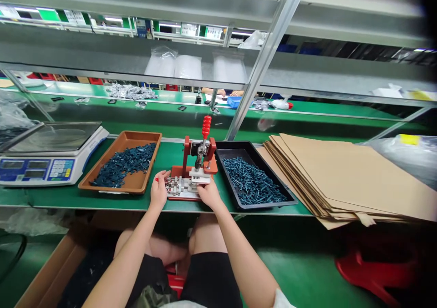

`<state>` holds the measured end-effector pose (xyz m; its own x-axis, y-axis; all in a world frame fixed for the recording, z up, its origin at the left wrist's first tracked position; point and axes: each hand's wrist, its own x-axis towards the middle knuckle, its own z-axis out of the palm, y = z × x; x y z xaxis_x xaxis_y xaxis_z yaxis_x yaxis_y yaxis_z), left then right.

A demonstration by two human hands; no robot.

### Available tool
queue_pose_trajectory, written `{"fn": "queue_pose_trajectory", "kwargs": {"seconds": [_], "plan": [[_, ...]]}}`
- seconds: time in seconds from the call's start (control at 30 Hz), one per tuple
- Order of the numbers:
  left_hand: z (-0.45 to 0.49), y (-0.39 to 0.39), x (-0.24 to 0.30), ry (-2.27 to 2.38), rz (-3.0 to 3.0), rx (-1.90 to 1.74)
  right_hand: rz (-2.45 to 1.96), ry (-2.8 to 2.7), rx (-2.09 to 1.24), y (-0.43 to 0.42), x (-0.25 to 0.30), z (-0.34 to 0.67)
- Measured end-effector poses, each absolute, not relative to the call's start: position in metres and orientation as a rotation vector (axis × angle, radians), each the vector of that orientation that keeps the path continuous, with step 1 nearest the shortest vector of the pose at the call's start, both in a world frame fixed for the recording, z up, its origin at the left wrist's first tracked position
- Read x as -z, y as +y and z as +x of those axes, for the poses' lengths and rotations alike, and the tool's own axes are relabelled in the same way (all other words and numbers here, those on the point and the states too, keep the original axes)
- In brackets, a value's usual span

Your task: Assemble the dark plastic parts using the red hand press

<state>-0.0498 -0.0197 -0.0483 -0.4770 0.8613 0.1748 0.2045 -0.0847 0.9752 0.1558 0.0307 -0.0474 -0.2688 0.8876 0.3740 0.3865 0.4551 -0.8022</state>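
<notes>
While both forearms reached in from the lower edge of the view, the two hands sat well apart from each other at a red-framed lever press [200, 174] on the green bench [68, 199]. Its ribbed red handle [206, 127] stood nearly upright. Left hand [159, 190]: at the left end of the press's metal base, fingers bent; could not tell whether they were clamped on anything. A small red spot beside them, unidentified. Right hand [209, 194]: at the near right of the base, just below a pale block, fingertips partly hidden; could not tell whether they pinched a piece. Any part inside the press was too small to make out.

Left of the press, a brown tray [134, 179] held dark blue strips [124, 160], heaped and overlapping, single outlines lost. Right, a black tray [290, 200] held slim dark blue pieces [251, 178], equally tangled. Beyond the brown tray, a weighing scale [44, 167], its left edge cut off, displays unreadable. Far right, stacked brown sheets [355, 171], near a plastic bag [418, 162] cropped by the frame. Across the shelving, another person's hands [221, 92] showed small; the rest of that person was mostly screened.
</notes>
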Motion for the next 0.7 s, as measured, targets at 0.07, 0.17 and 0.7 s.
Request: {"fn": "queue_pose_trajectory", "kwargs": {"seconds": [0.07, 0.17, 0.7], "plan": [[-0.045, -0.037, 0.052, 1.780, 1.182, -1.653, -1.143, -1.786, -0.653, 0.021, 0.041, 0.158], [-0.026, -0.081, 0.062, 1.885, 1.161, -1.688, -1.221, -1.768, -0.523, -0.020, 0.035, 0.158], [-0.223, -0.255, 0.146, 2.396, 1.097, -0.599, -1.620, -2.150, -0.481, 0.021, -0.022, 0.325]]}}
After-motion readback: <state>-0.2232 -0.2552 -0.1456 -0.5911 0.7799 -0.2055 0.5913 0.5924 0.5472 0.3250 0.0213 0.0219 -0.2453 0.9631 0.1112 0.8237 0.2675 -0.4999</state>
